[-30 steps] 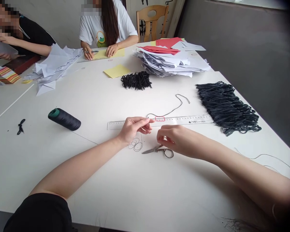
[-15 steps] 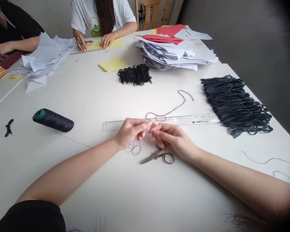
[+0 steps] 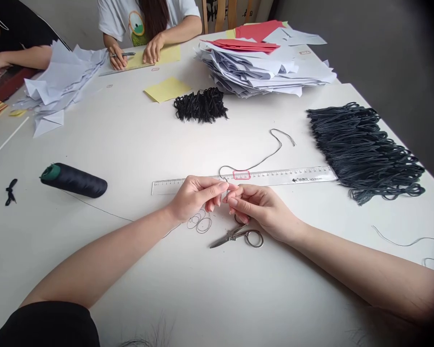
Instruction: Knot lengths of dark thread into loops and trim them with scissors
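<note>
My left hand [image 3: 198, 195] and my right hand [image 3: 260, 207] meet over the middle of the table, both closed in a pinch. Between their fingertips is the near end of a thin dark cord [image 3: 255, 166], which curves away across a clear plastic ruler [image 3: 282, 179]. The fingers partly hide the pinched end. Just below my right hand lie small metal scissors [image 3: 235, 236], one handle ring partly covered by the fingers. Loose loops of thin thread [image 3: 199, 221] rest under my left hand. A spool of black thread [image 3: 75, 180] lies on its side at left, its thread running under my left forearm.
Bundles of dark looped cords [image 3: 365, 152] lie at right, with a smaller black bundle [image 3: 200, 105] farther back. Behind stand a paper stack [image 3: 260, 72] and folded white papers [image 3: 63, 79]. Across the table, a person [image 3: 152, 29] holds a pen over yellow paper; another person sits far left.
The view has shifted slightly, so the table things sit a little differently in frame. Both hands keep their pinch at nearly the same spot, the fingertips moving only a little.
</note>
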`<control>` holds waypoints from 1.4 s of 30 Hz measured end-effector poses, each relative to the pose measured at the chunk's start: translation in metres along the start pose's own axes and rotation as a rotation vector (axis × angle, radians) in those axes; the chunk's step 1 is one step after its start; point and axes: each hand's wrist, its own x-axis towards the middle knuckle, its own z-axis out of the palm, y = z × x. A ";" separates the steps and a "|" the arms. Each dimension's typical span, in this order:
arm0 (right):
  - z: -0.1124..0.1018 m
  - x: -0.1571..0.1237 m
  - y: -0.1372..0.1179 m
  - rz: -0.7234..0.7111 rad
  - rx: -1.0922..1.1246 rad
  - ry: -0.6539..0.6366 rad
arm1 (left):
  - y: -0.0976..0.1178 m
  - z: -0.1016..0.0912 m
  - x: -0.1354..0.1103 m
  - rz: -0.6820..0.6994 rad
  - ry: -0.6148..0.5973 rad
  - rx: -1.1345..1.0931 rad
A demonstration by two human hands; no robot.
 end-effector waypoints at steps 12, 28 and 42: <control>-0.001 0.001 0.001 -0.001 0.006 -0.022 | -0.001 -0.001 0.000 0.003 -0.011 0.008; -0.002 0.002 0.001 -0.012 0.002 -0.044 | 0.002 -0.002 0.000 -0.005 -0.041 -0.075; -0.002 0.001 0.001 -0.007 -0.005 -0.042 | 0.001 -0.002 0.000 0.027 -0.079 -0.078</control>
